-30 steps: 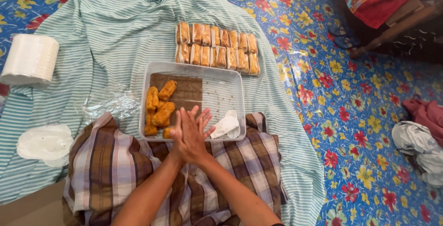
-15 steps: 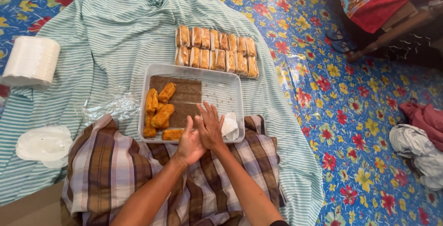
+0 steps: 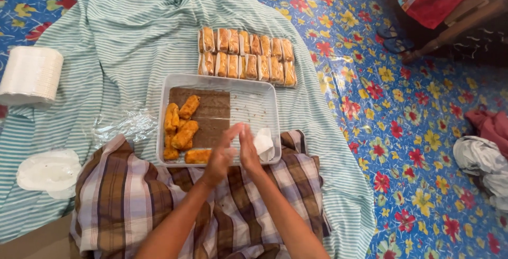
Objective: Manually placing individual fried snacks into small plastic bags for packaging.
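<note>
Hands (image 3: 235,150) lower now, over tray (image 3: 217,80).

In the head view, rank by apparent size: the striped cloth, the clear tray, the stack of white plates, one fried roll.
1. Striped cloth
2. Clear tray
3. Stack of white plates
4. Fried roll
The tray lies nearer the camera than the plates, so that gap is less sure.

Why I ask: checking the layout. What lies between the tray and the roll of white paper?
Head view: only striped cloth separates tray and paper roll.
</note>
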